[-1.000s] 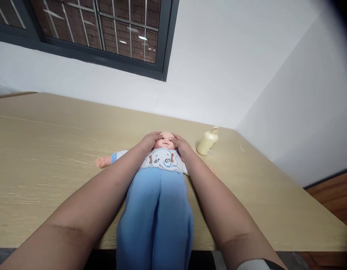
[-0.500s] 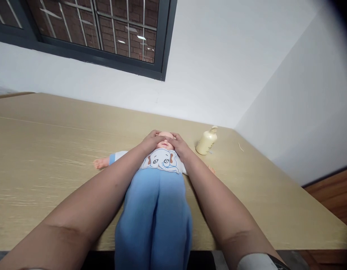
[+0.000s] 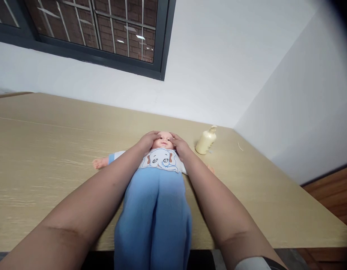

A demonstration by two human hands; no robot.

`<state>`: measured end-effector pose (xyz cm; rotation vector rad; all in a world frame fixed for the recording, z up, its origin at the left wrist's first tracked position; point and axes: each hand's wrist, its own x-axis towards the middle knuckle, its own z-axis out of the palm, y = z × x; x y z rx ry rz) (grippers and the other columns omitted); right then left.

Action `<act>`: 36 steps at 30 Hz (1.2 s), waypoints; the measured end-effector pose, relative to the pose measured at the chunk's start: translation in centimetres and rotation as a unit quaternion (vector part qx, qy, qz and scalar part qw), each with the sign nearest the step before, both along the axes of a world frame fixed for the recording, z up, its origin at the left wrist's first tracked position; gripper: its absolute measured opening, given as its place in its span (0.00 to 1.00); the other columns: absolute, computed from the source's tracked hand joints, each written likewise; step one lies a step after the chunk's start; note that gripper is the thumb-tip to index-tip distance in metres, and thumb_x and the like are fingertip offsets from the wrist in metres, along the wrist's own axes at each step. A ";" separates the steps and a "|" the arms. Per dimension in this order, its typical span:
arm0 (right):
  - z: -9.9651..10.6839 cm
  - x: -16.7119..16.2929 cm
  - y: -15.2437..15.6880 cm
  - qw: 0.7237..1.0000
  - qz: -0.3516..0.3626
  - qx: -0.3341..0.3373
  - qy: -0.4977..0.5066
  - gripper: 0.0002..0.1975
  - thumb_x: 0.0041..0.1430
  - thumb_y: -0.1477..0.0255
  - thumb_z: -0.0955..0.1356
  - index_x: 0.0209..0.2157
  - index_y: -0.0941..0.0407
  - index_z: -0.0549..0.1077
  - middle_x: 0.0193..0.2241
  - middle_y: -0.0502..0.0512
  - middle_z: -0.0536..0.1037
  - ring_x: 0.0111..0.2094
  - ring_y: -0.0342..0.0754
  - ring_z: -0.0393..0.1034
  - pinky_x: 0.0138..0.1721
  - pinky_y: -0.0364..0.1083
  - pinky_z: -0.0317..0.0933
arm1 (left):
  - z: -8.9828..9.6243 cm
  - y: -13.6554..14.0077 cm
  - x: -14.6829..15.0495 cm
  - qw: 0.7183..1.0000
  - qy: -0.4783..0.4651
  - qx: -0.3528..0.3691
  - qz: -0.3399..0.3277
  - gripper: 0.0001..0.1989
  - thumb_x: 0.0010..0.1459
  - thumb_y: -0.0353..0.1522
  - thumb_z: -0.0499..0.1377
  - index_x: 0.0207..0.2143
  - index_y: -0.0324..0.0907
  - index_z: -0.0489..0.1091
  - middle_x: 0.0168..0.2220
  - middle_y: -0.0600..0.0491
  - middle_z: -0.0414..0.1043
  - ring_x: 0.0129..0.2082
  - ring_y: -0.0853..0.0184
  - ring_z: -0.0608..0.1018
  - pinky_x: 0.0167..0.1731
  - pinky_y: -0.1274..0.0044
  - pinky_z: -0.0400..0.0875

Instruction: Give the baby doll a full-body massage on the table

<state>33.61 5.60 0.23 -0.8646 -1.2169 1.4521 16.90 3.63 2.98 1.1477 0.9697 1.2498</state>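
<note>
A baby doll (image 3: 155,187) lies on its back on the wooden table, its legs toward me and hanging past the near edge. It wears blue trousers and a white top with an elephant face. My left hand (image 3: 149,141) cups the left side of the doll's head, thumb at the temple beside the eye. On the opposite side, my right hand (image 3: 179,145) holds the head the same way. The doll's eyes, nose and mouth show between my thumbs. Fingers at the back of the head are partly hidden.
A cream pump bottle (image 3: 206,140) stands on the table (image 3: 63,142), right of the doll's head. Farther right lies a thin pale strand (image 3: 240,146). Behind the table rises a white wall (image 3: 212,67) with a dark-framed barred window (image 3: 105,28).
My thumbs have slid outward from the middle of the doll's face to its temples, uncovering the eyes and forehead. Both hands stay at the head; the bottle has not moved.
</note>
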 end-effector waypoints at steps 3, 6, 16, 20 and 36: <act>0.6 0.1 -0.6 0.998 -0.013 -0.057 0.024 0.27 0.49 0.69 0.72 0.54 0.50 0.70 0.47 0.53 0.79 0.45 0.53 0.75 0.50 0.54 0.69 | -0.1 0.0 -0.1 1.000 -0.022 0.001 -0.011 0.18 0.45 0.34 0.62 0.40 0.37 0.74 0.40 0.44 0.78 0.39 0.56 0.80 0.39 0.67 0.75; 1.2 0.1 -1.3 0.999 -0.016 -0.051 0.010 0.29 0.48 0.71 0.72 0.53 0.50 0.69 0.42 0.52 0.80 0.40 0.52 0.76 0.46 0.52 0.71 | 0.1 -0.2 -0.1 1.000 -0.015 0.004 0.011 0.18 0.44 0.32 0.62 0.40 0.38 0.74 0.40 0.45 0.78 0.38 0.57 0.80 0.39 0.68 0.75; 0.7 -0.2 -0.7 0.999 -0.046 0.012 -0.027 0.29 0.46 0.62 0.78 0.50 0.50 0.69 0.40 0.52 0.79 0.38 0.51 0.77 0.43 0.51 0.71 | 0.6 -0.7 0.1 0.993 0.096 0.024 0.061 0.22 0.47 0.37 0.67 0.45 0.42 0.71 0.43 0.49 0.77 0.42 0.59 0.79 0.39 0.73 0.73; 0.5 -0.3 -0.4 0.997 -0.064 0.012 -0.049 0.27 0.47 0.60 0.77 0.49 0.51 0.71 0.39 0.52 0.80 0.38 0.51 0.77 0.44 0.53 0.71 | 0.4 -0.5 0.2 0.994 0.090 0.023 0.058 0.18 0.48 0.36 0.66 0.43 0.42 0.72 0.39 0.51 0.76 0.38 0.61 0.78 0.37 0.73 0.72; 0.8 0.1 -1.0 0.999 -0.015 -0.025 0.018 0.30 0.49 0.68 0.74 0.54 0.52 0.69 0.42 0.54 0.81 0.41 0.52 0.77 0.47 0.54 0.72 | 0.5 -0.7 0.1 0.999 -0.008 -0.003 0.034 0.19 0.45 0.32 0.62 0.42 0.40 0.73 0.41 0.48 0.77 0.41 0.58 0.78 0.40 0.71 0.73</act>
